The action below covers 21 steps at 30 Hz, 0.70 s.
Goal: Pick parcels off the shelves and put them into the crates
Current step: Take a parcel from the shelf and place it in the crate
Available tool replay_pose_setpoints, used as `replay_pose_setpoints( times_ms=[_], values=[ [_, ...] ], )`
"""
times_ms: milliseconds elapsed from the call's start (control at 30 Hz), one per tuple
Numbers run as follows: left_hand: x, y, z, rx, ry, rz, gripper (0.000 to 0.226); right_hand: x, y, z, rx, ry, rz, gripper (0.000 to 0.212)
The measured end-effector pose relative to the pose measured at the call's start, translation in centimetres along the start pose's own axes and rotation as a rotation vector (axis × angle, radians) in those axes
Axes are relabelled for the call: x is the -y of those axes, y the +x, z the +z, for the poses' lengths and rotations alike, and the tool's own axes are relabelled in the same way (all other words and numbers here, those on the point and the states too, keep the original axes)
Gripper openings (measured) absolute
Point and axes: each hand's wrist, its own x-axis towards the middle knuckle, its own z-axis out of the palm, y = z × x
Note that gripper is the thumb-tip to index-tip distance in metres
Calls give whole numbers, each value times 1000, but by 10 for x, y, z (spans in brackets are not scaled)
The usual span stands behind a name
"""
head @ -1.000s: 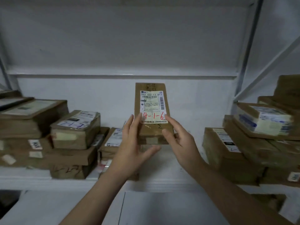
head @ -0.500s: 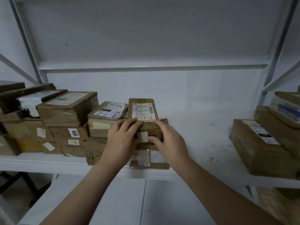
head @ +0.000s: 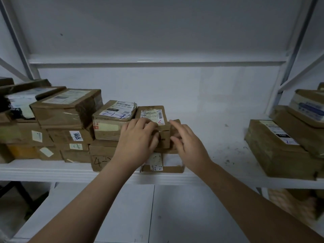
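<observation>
Lifting the small parcel (head: 152, 113) near the shelf (head: 52, 170) front edge needs 2 sides held: the left hand (head: 138, 137) curls its grip over it, the right hand (head: 187, 142) is slack-fingered and empty.

a white wall (head: 210, 95), grey floor (head: 10, 220) lower left.

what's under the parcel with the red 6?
The red-6 parcel tops a stack: a brown box directly beneath, a flat labelled parcel on the shelf below. The left hand hides the stack's left side.

A sticker (head: 76, 135) reads 1206, a carton (head: 100, 160) 4-, and a parcel (head: 152, 111) shows a red 6.
</observation>
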Motion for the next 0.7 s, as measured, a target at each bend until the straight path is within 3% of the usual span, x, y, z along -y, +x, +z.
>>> replay_pose_setpoints(
  times_ms=[433, 700],
  values=[
    [-105, 50, 34, 23, -288, 190, 28, -57, -39, -122, -297, -340, 88, 23],
    [-234, 79, 63, 100, -595, 298, 40, -91, -89, -239, -446, -544, 348, 23]
  ],
)
